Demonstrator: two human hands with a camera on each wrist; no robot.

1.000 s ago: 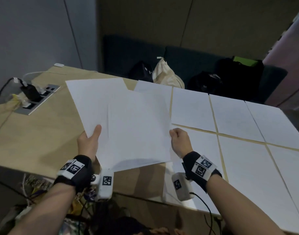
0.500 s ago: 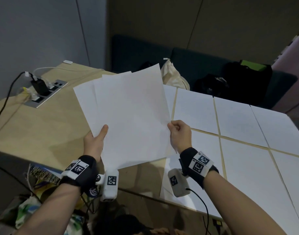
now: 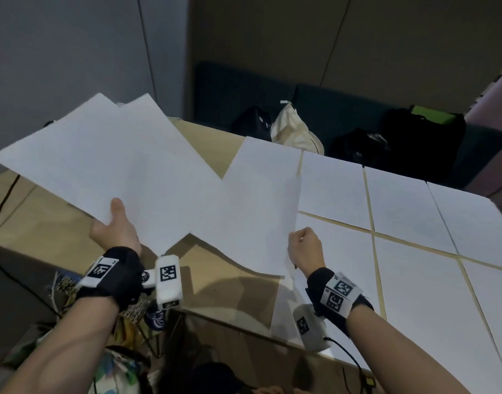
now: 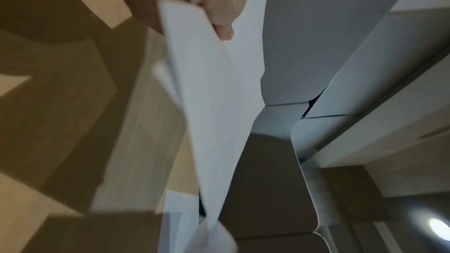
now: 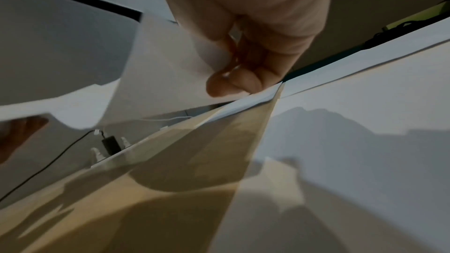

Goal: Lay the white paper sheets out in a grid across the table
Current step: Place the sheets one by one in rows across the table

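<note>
My left hand (image 3: pixel 117 226) holds a small stack of white paper sheets (image 3: pixel 101 166) by the near corner, thumb on top, raised over the table's left part; the left wrist view shows the thumb (image 4: pixel 219 20) pressed on that stack (image 4: pixel 209 103). My right hand (image 3: pixel 302 245) pinches the right edge of a single white sheet (image 3: pixel 255 211), drawn apart from the stack and hanging above the table with its near edge sagging. The right wrist view shows fingers (image 5: pixel 233 82) curled on that sheet (image 5: pixel 165 68). Several white sheets (image 3: pixel 409 203) lie flat in a grid on the table's right part.
The wooden table (image 3: pixel 44 231) shows bare wood at the left and under the held sheets. Dark bags (image 3: pixel 397 146) and a cream cloth bag (image 3: pixel 293 132) sit on a bench beyond the far edge. A black cable (image 3: pixel 2 200) runs along the left side.
The hands have spread apart: the left carried the stack up and to the left, while the right pulled one sheet off it toward the right and lower.
</note>
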